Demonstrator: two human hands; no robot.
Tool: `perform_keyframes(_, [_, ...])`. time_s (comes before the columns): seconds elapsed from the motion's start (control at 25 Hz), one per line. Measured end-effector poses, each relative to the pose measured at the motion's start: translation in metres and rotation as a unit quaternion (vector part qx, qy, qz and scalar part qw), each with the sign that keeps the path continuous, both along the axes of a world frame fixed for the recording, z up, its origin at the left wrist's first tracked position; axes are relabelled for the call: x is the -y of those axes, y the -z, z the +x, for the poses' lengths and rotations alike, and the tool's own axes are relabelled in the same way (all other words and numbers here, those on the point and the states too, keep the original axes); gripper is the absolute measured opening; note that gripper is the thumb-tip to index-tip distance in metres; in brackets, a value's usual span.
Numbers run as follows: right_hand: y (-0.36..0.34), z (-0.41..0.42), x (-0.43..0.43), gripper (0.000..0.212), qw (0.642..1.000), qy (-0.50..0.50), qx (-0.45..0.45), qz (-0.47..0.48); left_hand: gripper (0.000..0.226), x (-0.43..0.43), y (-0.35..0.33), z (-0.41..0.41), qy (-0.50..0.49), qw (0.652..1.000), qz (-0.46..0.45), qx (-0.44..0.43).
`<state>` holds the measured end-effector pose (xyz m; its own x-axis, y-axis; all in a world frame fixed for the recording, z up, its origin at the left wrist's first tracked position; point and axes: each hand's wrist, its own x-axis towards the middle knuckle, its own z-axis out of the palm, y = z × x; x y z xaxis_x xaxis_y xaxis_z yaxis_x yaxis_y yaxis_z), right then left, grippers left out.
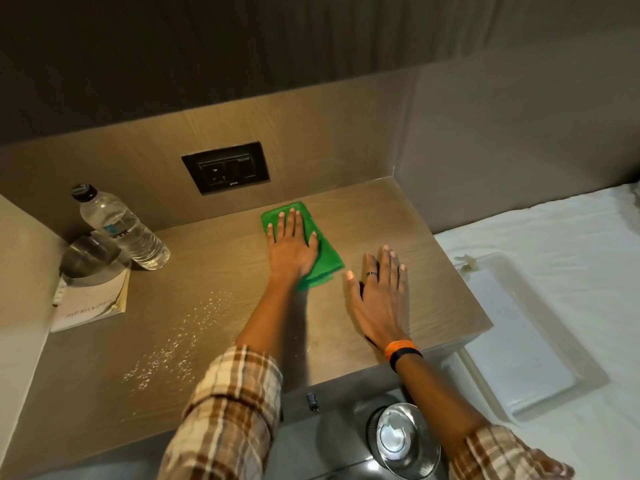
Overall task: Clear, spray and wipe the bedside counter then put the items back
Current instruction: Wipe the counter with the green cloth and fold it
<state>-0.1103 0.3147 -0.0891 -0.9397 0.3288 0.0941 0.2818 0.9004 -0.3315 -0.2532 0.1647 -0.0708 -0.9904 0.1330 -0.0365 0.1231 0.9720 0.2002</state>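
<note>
a brown wood-grain counter (242, 271) is sitting in a corner beside a bed (554, 237) with a white sheet, a dark socket plate (225, 172) set in the panel behind it. the left hand (291, 249) is pressing a folded green cloth (323, 258) flat against the counter near the back panel, fingers (292, 223) spread and lying open on top of it rather than pinching it. the right hand (381, 299) is resting palm down on the bare counter just beside the cloth, fingers (386, 263) spread and holding nothing.

the task is looking partly done. a patch of spray droplets (173, 341) is glistening on the near left part of the counter, so spraying has been done and wiping is under way, with that wet patch not yet reached. clearing is looking incomplete: a water bottle (121, 228), an upturned glass (91, 256) and a booklet (93, 299) are crowding the far left corner, the glass standing on the booklet and the bottle just beside it. a white tray (519, 341) is lying on the bed well apart from the counter; nothing can be seen in it, and it is probably waiting to go back.

the bottle is capped and appearing nearly full of clear water. the glass is showing nothing inside. below the counter's front edge a round steel bin (405, 438) is standing open, with what seems to be a pale liner or paper in it.
</note>
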Motion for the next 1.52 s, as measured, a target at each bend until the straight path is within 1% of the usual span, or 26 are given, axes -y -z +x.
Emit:
perform_keyframes(0.08, [0.001,-0.002,0.004,0.082,1.0,0.002,0.018,0.014,0.07,0.026,-0.003,-0.012,-0.089,0.996,0.01,0.007])
perform_keyframes(0.16, [0.003,-0.003,0.009,0.085,1.0,-0.003,0.025,0.017,0.071,0.033,-0.002,-0.003,-0.161,0.986,0.026,0.014])
perform_keyframes(0.24, [0.004,-0.006,0.009,0.088,1.0,-0.003,0.026,0.001,0.072,0.018,-0.001,0.024,-0.176,0.984,0.028,0.022])
perform_keyframes(0.32, [0.002,-0.007,0.007,0.093,1.0,-0.004,0.026,-0.016,0.072,0.002,0.007,0.07,-0.125,0.992,0.012,0.009])
perform_keyframes(0.4, [0.001,-0.006,0.006,0.096,1.0,-0.009,0.02,-0.021,0.073,-0.002,0.014,0.121,-0.027,1.0,0.009,-0.005])
perform_keyframes(0.48, [0.001,-0.004,0.005,0.097,0.999,-0.022,0.023,-0.018,0.073,0.016,0.018,0.157,0.08,0.997,-0.003,-0.001])
perform_keyframes(0.56, [0.003,-0.002,0.002,0.096,0.999,-0.037,0.035,0.007,0.072,0.052,0.018,0.168,0.134,0.991,-0.027,-0.004])
perform_keyframes(0.6, [0.004,-0.001,0.002,0.096,0.998,-0.045,0.048,0.02,0.072,0.072,0.017,0.168,0.13,0.991,-0.037,-0.007])
perform_keyframes(0.68, [0.003,0.0,0.002,0.094,0.994,-0.062,0.08,0.046,0.071,0.101,0.014,0.167,0.057,0.997,-0.049,-0.008])
perform_keyframes(0.76, [-0.001,0.0,0.003,0.092,0.991,-0.067,0.095,0.064,0.071,0.107,0.011,0.163,-0.038,0.999,-0.035,-0.008])
perform_keyframes(0.84, [-0.008,0.002,0.005,0.091,0.989,-0.062,0.107,0.082,0.072,0.098,0.01,0.16,-0.086,0.996,-0.018,-0.007])
perform_keyframes(0.92, [-0.015,0.008,0.011,0.088,0.99,-0.049,0.1,0.08,0.073,0.095,0.009,0.161,-0.069,0.998,-0.013,0.002])
perform_keyframes(0.96, [-0.019,0.011,0.022,0.083,0.994,-0.053,0.068,0.065,0.073,0.099,0.008,0.162,-0.036,0.999,-0.021,0.005])
perform_keyframes(1.0, [-0.023,0.013,0.041,0.077,0.997,-0.072,0.022,0.031,0.073,0.106,0.006,0.161,0.01,0.999,-0.031,0.012])
perform_keyframes(1.04, [-0.028,0.015,0.065,0.07,0.994,-0.109,-0.018,-0.015,0.073,0.116,0.004,0.16,0.058,0.998,-0.029,0.019])
perform_keyframes(1.08, [-0.032,0.016,0.095,0.065,0.985,-0.158,-0.04,-0.046,0.072,0.129,0.001,0.159,0.093,0.995,-0.019,0.023])
perform_keyframes(1.12, [-0.033,0.018,0.128,0.062,0.977,-0.203,-0.031,-0.059,0.07,0.144,-0.001,0.159,0.101,0.995,0.004,0.016])
perform_keyframes(1.16, [-0.03,0.022,0.159,0.062,0.971,-0.233,0.001,-0.057,0.067,0.164,-0.003,0.159,0.076,0.996,0.035,0.0])
perform_keyframes(1.2, [-0.025,0.024,0.182,0.063,0.969,-0.242,0.038,-0.036,0.065,0.186,-0.006,0.159,0.036,0.997,0.059,-0.021])
perform_keyframes(1.24, [-0.019,0.025,0.196,0.065,0.97,-0.235,0.061,0.0,0.064,0.212,-0.007,0.161,-0.004,0.997,0.061,-0.044])
perform_keyframes(1.32, [-0.015,0.011,0.213,0.068,0.975,-0.206,0.073,0.048,0.063,0.276,-0.002,0.169,-0.062,0.994,0.024,-0.085])
perform_keyframes(1.44, [-0.028,-0.038,0.234,0.067,0.977,-0.187,0.098,0.033,0.065,0.353,0.007,0.181,-0.09,0.992,-0.011,-0.086])
perform_keyframes(1.48, [-0.031,-0.055,0.245,0.066,0.974,-0.197,0.106,0.037,0.067,0.368,0.01,0.183,-0.09,0.992,-0.029,-0.082])
perform_keyframes(1.52, [-0.031,-0.065,0.255,0.064,0.966,-0.228,0.107,0.051,0.068,0.378,0.011,0.182,-0.09,0.992,-0.041,-0.077])
